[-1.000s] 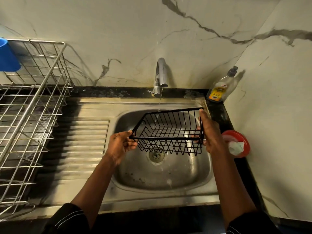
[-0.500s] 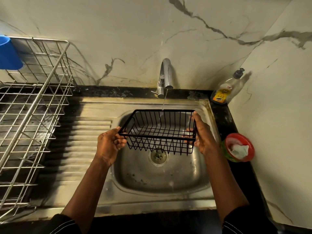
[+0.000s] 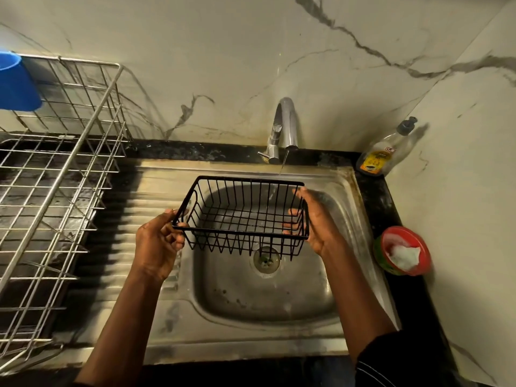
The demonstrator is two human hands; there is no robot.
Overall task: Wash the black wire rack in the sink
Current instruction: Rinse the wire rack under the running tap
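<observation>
A black wire rack (image 3: pixel 240 213), basket-shaped, hangs above the steel sink (image 3: pixel 262 300), over the drain. My left hand (image 3: pixel 157 244) grips its left front corner. My right hand (image 3: pixel 318 222) holds the right end, thumb along the top rim and fingers showing through the wires inside. A thin stream of water falls from the chrome tap (image 3: pixel 283 129) into the back right part of the rack.
A large silver dish rack (image 3: pixel 55 174) stands on the drainboard at left, with a blue cup (image 3: pixel 15 82) at its far corner. A soap bottle (image 3: pixel 385 152) leans in the right corner. A red tub (image 3: pixel 402 250) holding something white sits on the black counter at right.
The rack has shifted left and levelled out while both hands kept hold of it. The water stream now lands nearer the rack's right end.
</observation>
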